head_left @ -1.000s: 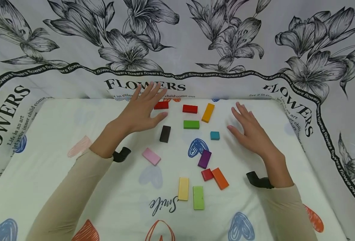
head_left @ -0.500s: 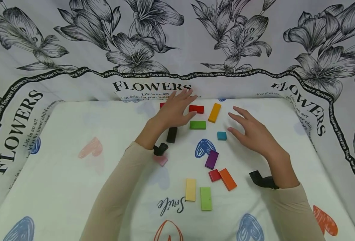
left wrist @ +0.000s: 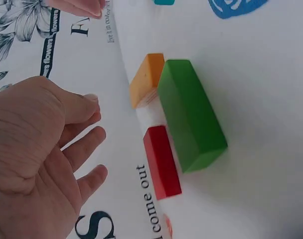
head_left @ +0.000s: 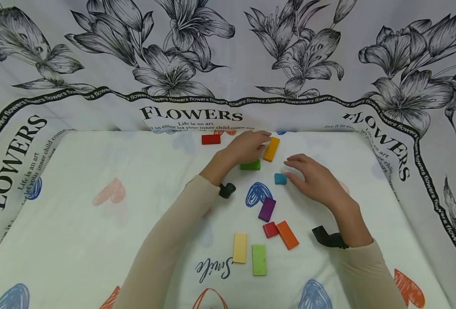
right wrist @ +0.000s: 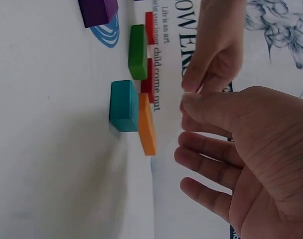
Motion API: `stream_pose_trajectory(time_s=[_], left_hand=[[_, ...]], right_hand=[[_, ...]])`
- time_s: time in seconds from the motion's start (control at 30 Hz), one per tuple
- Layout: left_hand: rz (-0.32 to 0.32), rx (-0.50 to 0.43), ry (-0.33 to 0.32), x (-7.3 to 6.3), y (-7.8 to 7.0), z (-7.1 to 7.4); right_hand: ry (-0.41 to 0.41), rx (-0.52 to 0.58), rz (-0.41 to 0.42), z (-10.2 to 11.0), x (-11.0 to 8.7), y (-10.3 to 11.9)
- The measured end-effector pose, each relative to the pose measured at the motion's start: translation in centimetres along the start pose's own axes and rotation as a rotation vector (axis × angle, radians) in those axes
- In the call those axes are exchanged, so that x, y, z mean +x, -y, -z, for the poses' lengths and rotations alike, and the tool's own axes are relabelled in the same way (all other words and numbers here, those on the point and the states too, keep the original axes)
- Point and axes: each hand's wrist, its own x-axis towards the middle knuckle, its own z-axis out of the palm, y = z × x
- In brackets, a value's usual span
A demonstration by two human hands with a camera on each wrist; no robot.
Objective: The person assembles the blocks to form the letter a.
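My left hand (head_left: 245, 148) hovers at the far middle of the cloth with loosely bent fingers, holding nothing. Just beyond its fingertips lies the yellow-orange block (head_left: 271, 149); under it, the green block (head_left: 250, 165) shows only partly. From the left wrist, a red block (left wrist: 162, 162) is visible beside the green block (left wrist: 191, 114); the hand hides that red one in the head view. With fingers spread and relaxed, my right hand (head_left: 317, 178) is poised over the teal block (head_left: 280, 179). The right wrist view shows it apart from the teal block (right wrist: 124, 105), with nothing in its grasp.
Nearer lie a purple block (head_left: 267, 209), a small red block (head_left: 270, 230) against an orange one (head_left: 287, 235), a pale yellow block (head_left: 240, 248) and a light green block (head_left: 259, 259). Another red block (head_left: 211, 139) sits far left. The left sleeve mostly covers a pink block.
The left hand has moved right and lowered toward the yellow-orange block, its fingers bending from spread. My right hand has dipped slightly toward the teal block. The blocks themselves look unmoved.
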Motion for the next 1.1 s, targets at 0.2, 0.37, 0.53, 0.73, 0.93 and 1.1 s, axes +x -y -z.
stream_pose_trajectory(time_s=[0.2, 0.37, 0.53, 0.73, 0.93, 1.1], left_hand=[[-0.016, 0.087, 0.073, 1.6, -0.3, -1.3], [0.022, 0.177, 0.187, 2.1, -0.6, -2.1], [0.034, 0.259, 0.228, 2.0, -1.6, -2.4], [0.037, 0.334, 0.213, 1.2, -2.3, -2.3], [0.016, 0.36, 0.182, 0.7, -2.7, -2.2], [0.003, 0.354, 0.163, 1.0, -2.5, -2.1]], right_hand=[[0.072, 0.02, 0.016, -0.9, 0.4, 0.0], [0.108, 0.023, 0.022, -1.4, 0.6, -0.1], [0.119, 0.028, 0.016, -1.8, 0.6, -0.2], [0.107, 0.052, 0.033, -2.2, 0.6, -0.3], [0.071, 0.057, 0.04, -2.6, 1.1, -0.2], [0.068, 0.058, 0.038, -2.8, 1.5, -0.2]])
